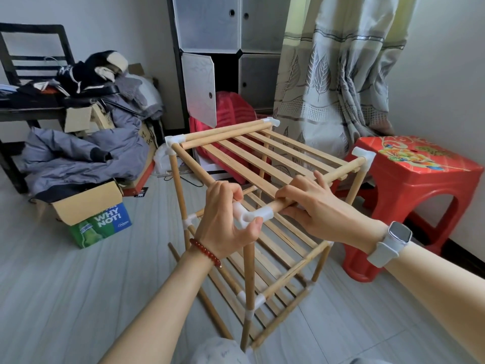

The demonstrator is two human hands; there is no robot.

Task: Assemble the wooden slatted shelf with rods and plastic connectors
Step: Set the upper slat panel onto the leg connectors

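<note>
Shelf (262, 158) upright on floor, near stool (417, 185) | left hand (223, 219) fingers clamped on front corner connector (252, 215), steadying it | right hand (315, 206) fingers wrapped round rod (341, 172), likely seating it into connector

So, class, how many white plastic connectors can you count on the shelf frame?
7: top far-left, top far-right, top right, near top corner under the left hand, middle-left, two lower front. Others may be hidden.

Home bedroom/storage rm: curtain (328, 74), cube wardrobe (231, 48), clothes pile (86, 151), plastic stool (409, 174).
</note>
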